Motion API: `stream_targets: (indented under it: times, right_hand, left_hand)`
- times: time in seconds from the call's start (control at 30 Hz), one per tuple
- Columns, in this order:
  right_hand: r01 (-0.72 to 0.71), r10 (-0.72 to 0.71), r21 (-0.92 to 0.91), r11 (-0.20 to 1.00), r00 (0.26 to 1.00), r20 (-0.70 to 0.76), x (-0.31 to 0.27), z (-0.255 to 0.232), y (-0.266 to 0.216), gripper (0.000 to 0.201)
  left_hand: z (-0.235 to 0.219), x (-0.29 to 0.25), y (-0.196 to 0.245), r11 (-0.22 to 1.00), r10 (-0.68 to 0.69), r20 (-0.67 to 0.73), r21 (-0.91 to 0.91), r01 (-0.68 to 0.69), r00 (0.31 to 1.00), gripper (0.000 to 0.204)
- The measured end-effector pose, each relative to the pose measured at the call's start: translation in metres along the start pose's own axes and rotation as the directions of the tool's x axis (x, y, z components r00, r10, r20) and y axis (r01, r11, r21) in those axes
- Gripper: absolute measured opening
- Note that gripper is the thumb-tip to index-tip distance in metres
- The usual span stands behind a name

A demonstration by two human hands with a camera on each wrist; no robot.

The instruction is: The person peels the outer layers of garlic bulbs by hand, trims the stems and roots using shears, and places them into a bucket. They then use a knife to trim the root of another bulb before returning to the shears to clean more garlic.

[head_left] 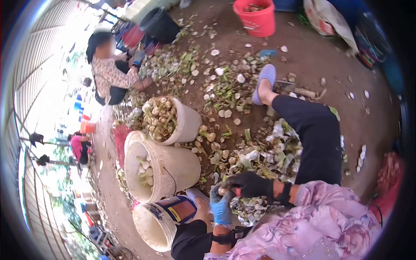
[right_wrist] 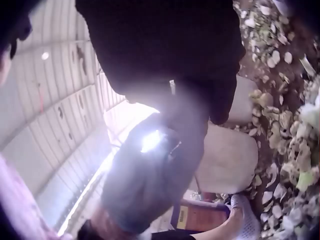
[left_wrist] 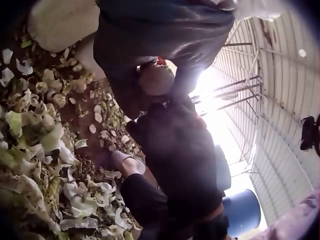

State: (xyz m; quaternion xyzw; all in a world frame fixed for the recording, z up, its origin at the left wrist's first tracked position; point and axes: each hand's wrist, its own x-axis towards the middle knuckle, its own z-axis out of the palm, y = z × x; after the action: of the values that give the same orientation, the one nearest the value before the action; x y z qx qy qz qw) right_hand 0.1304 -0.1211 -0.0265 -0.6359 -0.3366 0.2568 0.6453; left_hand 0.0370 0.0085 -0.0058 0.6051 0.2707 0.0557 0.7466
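A pale round bulb sits in the fingers of my blue-gloved left hand; the left wrist view shows the bulb gripped between the fingers of that hand. My black-gloved right hand meets it from the other side, curled round a small red item that is mostly hidden. Close below the bulb in the left wrist view is the right hand. The right wrist view has the dark right hand against the left hand, with their fingertips unclear.
Peelings cover the ground beside my leg. At the left stand a bucket of bulbs, a bucket with pale pieces and another white bucket. A person sits further off; a red bucket stands beyond my foot.
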Motion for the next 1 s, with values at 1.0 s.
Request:
stream_targets:
  times: [1.0]
  right_hand:
    - [-0.017, 0.048, 0.187, 0.982, 0.986, -0.16, 0.145, -0.006, 0.01, 0.016]
  left_hand:
    - [-0.049, 0.128, 0.09, 0.97, -0.244, 0.168, 0.034, 0.241, 0.955, 0.034]
